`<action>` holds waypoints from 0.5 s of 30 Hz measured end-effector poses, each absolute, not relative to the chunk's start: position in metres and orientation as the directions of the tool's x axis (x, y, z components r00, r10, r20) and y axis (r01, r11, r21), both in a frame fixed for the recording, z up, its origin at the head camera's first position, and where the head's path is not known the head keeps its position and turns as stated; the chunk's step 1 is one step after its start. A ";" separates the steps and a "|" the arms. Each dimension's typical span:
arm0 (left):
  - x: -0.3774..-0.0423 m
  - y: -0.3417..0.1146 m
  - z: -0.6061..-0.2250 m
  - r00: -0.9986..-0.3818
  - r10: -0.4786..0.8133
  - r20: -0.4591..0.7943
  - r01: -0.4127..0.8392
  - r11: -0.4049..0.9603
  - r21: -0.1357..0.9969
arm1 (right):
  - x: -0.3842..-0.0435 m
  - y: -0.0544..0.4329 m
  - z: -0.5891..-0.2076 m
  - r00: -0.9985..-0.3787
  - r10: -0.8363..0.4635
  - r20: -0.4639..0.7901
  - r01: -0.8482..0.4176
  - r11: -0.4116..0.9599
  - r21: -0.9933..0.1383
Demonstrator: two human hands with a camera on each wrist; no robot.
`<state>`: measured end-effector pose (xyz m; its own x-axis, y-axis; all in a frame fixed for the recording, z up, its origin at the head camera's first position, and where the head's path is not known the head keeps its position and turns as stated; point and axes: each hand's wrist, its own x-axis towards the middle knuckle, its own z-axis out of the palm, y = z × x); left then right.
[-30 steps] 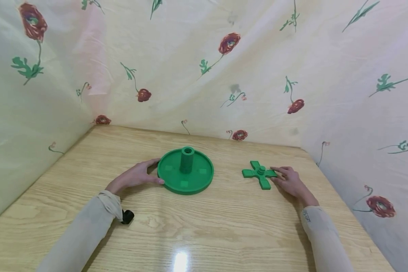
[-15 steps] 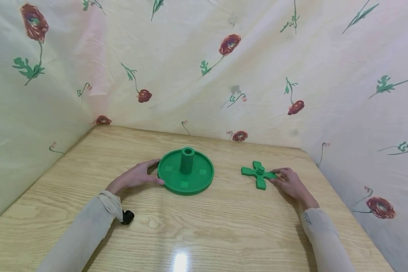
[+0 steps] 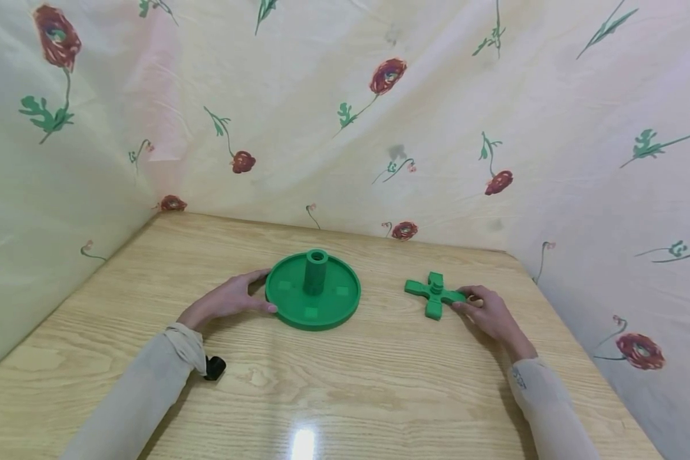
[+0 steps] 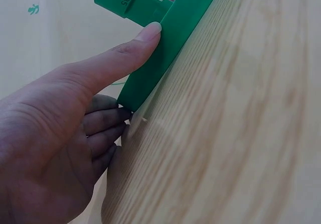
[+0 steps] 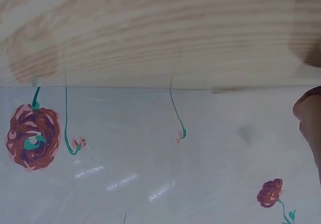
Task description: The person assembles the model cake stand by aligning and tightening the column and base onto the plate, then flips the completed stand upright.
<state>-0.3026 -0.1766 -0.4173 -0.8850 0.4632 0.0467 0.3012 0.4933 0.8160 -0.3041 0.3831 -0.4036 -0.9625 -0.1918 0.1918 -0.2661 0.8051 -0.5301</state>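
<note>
A green round tray (image 3: 287, 300) with a low rim and a hollow upright post (image 3: 315, 275) rests on the table. My left hand (image 3: 230, 297) holds its left edge; in the left wrist view the thumb (image 4: 120, 58) presses against the rim, and the curled fingers (image 4: 108, 121) meet the edge lower down. To the right of the tray is a green cross-shaped piece (image 3: 435, 295) with a short ridged stub at its centre. My right hand (image 3: 489, 313) pinches its right arm between thumb and fingers. The right wrist view shows only a sliver of that hand (image 5: 311, 118).
A small black object (image 3: 215, 367) sits beside the left sleeve cuff. The wood-grain table (image 3: 345, 396) is bordered at the back and sides by a pale flowered sheet (image 3: 322, 128).
My right hand has closed its fingers on the cross piece's arm. The cross piece has turned and shifted slightly left. My left hand and the tray stay in place.
</note>
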 end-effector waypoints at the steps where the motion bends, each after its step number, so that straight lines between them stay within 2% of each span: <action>1: -0.303 -0.177 -0.418 -0.884 0.466 0.049 0.305 0.493 0.815 | -0.303 0.382 -0.403 -0.962 -0.190 0.197 -0.268 0.804 -0.530; 15: -0.303 -0.177 -0.417 -0.881 0.471 0.049 0.309 0.494 0.813 | -0.299 0.373 -0.397 -0.927 -0.200 0.317 -0.344 0.789 -0.509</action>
<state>-0.3026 -0.1774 -0.4166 -0.8806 0.4713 0.0486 0.3091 0.4938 0.8128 -0.2986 0.3733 -0.3967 -0.9272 -0.1999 0.3168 -0.3440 0.7892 -0.5088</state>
